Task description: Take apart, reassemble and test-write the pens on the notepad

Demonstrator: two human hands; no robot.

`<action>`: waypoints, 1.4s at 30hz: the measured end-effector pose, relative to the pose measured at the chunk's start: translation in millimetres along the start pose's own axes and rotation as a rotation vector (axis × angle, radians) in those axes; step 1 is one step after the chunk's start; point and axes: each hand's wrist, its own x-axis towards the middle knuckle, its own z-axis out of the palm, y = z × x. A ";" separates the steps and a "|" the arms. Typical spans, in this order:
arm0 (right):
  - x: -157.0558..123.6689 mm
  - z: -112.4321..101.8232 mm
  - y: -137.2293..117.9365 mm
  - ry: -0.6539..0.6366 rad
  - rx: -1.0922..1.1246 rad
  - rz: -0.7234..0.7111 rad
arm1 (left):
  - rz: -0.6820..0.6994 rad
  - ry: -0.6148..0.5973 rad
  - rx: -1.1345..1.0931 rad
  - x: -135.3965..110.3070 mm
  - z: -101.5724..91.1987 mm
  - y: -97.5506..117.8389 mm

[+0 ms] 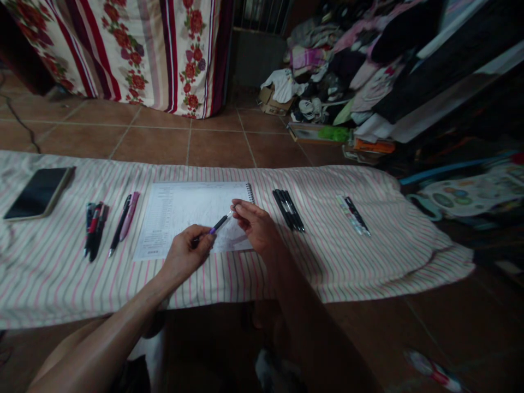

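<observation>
A dark pen with a purple band (pixel 219 224) is held at a slant above a spiral notepad (pixel 196 204). My left hand (pixel 190 248) is closed round its lower end. At its other, clear-looking end, the fingertips of my right hand (pixel 254 222) pinch the tip; whether they grip a separate small part I cannot make out. Several black pens (pixel 289 210) lie side by side just right of the notepad. To its left rest a black pen (pixel 120 225) and a pink pen (pixel 130 215).
The striped cloth (pixel 327 262) covers a long, low surface. At the far left lie a phone (pixel 37 192) and a group of pens (pixel 95 229). Two patterned pens (pixel 354 215) lie to the right. Beyond are a floral curtain (pixel 135 54) and a clothes pile (pixel 323 60).
</observation>
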 end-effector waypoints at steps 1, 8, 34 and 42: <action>0.2 -0.1 0.2 -0.003 0.000 -0.001 | 0.000 0.000 0.001 0.1 -0.1 -0.2; -0.8 -0.2 0.6 -0.031 0.029 0.016 | 0.021 0.005 0.035 2.6 -1.3 -3.7; -3.1 3.8 1.2 -0.092 -0.031 0.021 | 0.138 -0.033 0.244 6.7 -5.7 -3.1; -3.6 5.2 1.8 -0.103 -0.075 0.022 | 0.123 -0.026 0.216 5.7 -5.1 -2.6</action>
